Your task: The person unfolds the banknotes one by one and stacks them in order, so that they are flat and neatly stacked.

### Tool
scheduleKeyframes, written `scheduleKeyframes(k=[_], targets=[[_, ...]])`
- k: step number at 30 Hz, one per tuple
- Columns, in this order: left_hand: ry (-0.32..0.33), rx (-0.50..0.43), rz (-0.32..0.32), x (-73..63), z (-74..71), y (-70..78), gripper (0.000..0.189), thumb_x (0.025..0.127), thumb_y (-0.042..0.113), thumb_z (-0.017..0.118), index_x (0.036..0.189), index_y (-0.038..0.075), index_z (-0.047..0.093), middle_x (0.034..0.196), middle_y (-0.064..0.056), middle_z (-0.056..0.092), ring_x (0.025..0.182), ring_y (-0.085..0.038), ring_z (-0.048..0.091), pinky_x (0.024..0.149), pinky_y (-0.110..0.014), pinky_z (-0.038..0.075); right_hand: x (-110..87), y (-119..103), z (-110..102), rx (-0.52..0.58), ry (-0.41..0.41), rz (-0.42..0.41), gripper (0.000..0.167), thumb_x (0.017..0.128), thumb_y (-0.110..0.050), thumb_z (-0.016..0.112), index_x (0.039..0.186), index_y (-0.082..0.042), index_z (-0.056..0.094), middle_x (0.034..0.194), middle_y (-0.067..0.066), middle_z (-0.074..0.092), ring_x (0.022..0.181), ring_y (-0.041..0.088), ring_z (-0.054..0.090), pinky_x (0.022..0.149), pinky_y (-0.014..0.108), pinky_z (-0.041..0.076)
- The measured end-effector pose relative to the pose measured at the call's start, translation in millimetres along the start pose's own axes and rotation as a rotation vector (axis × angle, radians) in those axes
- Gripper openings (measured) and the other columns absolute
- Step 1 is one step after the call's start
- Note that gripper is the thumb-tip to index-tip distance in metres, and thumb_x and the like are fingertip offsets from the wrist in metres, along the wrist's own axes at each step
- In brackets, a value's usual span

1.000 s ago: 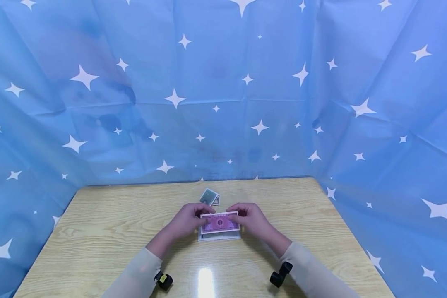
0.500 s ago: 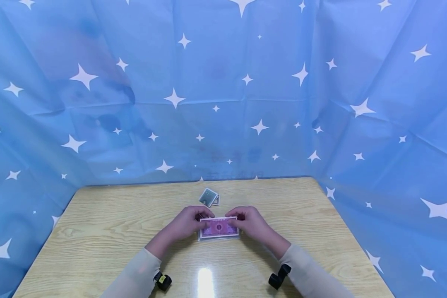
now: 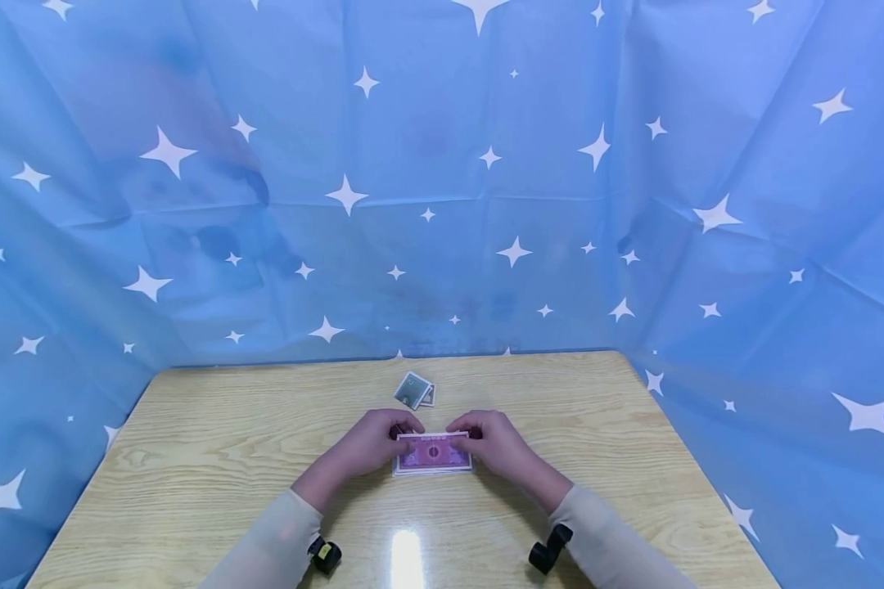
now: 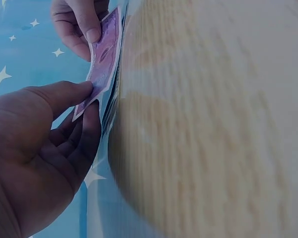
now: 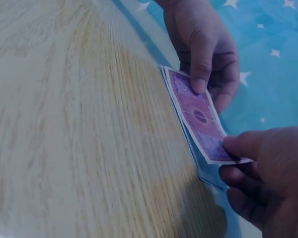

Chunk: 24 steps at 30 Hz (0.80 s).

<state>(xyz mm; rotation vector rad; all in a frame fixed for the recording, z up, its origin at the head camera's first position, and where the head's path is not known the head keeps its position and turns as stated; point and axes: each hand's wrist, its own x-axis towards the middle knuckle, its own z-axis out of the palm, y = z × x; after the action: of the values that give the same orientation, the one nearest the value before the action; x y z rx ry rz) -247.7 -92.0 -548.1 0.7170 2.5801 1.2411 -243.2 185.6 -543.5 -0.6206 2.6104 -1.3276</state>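
Observation:
A pink-purple banknote point(image 3: 434, 452) with a white border lies between both hands near the middle of the table. My left hand point(image 3: 372, 442) pinches its left end, thumb on top and fingers beneath. The right hand point(image 3: 497, 438) pinches the opposite end the same way. Under the note is a thin stack of paper notes point(image 5: 207, 172), mostly covered by it. In the right wrist view the note's right end is lifted off this stack, and its far end lies close over it.
Two small picture cards point(image 3: 412, 390) overlap on the table just beyond the hands. The wood-grain table point(image 3: 228, 458) ends at a blue star-patterned curtain point(image 3: 427, 164) behind and at the sides.
The pink banknote has come down and toward me, now covering most of the stack that showed below it. Both hands moved slightly with it, still gripping its ends.

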Motion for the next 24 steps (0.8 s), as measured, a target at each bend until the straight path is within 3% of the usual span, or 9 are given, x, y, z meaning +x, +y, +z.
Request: scheduleKeyframes(k=[8, 17, 24], targets=[[0.005, 0.067, 0.046, 2.1, 2.5, 1.7, 0.019, 0.099, 0.003, 0.081, 0.114, 0.015, 0.08, 0.104, 0.007, 0.075, 0.097, -0.012, 0.069, 0.089, -0.038, 0.059, 1.3, 5.4, 5.4, -0.102, 0.007, -0.043, 0.013, 0.101, -0.01, 0.082, 0.112, -0.015, 0.085, 0.104, -0.007, 0.076, 0.092, 0.008, 0.067, 0.081, 0.029, 0.058], [0.002, 0.114, 0.018, 2.2, 4.8, 2.4, 0.018, 0.099, 0.004, 0.08, 0.113, 0.015, 0.08, 0.102, 0.007, 0.073, 0.095, -0.011, 0.067, 0.088, -0.038, 0.059, 1.8, 3.8, 8.0, -0.199, 0.003, -0.092, 0.011, 0.101, -0.009, 0.081, 0.109, -0.015, 0.085, 0.099, -0.008, 0.072, 0.09, 0.009, 0.067, 0.079, 0.03, 0.058], [0.009, 0.16, 0.03, 1.8, 5.3, 2.3, 0.019, 0.096, 0.003, 0.081, 0.111, 0.015, 0.08, 0.1, 0.007, 0.069, 0.093, -0.012, 0.064, 0.088, -0.038, 0.058, 2.9, 4.0, 8.7, -0.238, -0.002, -0.079, 0.012, 0.103, -0.01, 0.08, 0.112, -0.015, 0.084, 0.099, -0.009, 0.068, 0.092, 0.009, 0.065, 0.081, 0.031, 0.057]])
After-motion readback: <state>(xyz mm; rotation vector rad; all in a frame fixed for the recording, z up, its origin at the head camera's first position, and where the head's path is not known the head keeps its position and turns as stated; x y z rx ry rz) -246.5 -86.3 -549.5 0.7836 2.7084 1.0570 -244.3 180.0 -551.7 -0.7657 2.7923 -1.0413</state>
